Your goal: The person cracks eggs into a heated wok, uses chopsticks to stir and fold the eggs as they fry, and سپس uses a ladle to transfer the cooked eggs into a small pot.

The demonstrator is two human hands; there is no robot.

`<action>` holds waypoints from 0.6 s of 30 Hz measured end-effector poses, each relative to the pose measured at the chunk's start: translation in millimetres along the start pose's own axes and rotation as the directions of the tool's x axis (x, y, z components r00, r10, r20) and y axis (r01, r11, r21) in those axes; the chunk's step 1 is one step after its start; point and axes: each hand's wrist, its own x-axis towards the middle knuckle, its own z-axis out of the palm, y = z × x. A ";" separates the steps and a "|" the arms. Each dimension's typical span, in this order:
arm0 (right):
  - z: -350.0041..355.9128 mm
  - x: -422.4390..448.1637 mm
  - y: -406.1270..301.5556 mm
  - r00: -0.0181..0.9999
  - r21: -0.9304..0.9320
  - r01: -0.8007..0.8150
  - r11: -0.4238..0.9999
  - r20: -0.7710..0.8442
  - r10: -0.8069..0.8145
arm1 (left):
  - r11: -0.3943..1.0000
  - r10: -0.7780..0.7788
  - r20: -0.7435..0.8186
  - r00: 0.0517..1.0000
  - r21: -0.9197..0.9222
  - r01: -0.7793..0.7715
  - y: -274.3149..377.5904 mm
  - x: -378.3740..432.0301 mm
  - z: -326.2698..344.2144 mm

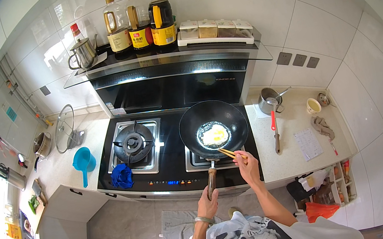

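My left hand (208,205) grips the wooden handle (212,180) of a black wok (191,122). The wok rests over the right burner of a black glass gas cooktop (172,130). What looks like an egg (213,134), white and yellow, lies in shiny oil at the wok's bottom; glare hides its detail. Wooden chopsticks (229,153) are in my right hand (248,167), their tips at the egg's near edge. A blue cloth (121,176) lies crumpled beside the bare left burner (133,141).
Left of the cooktop stand a blue dipper (83,160) and a glass lid (65,130). On the right counter are a metal pot (270,100), a red-handled utensil (272,120), a paper (308,144) and a rag (322,128). Below, an open drawer (323,188) juts out. Bottles (139,23) line the hood.
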 end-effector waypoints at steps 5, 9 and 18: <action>1.3 0.8 1.7 1.000 -0.007 -0.002 1.000 0.008 0.002 | 1.000 0.000 0.000 1.000 -0.023 0.000 4.7 -1.8 0.0; 2.5 0.2 -0.7 1.000 -0.017 0.004 1.000 0.015 -0.004 | 1.000 -0.011 0.005 1.000 -0.022 0.011 5.3 -1.8 -0.8; 5.1 -0.4 -1.7 1.000 -0.020 -0.001 1.000 0.019 0.001 | 1.000 -0.007 0.005 1.000 -0.028 0.007 2.6 -0.9 0.1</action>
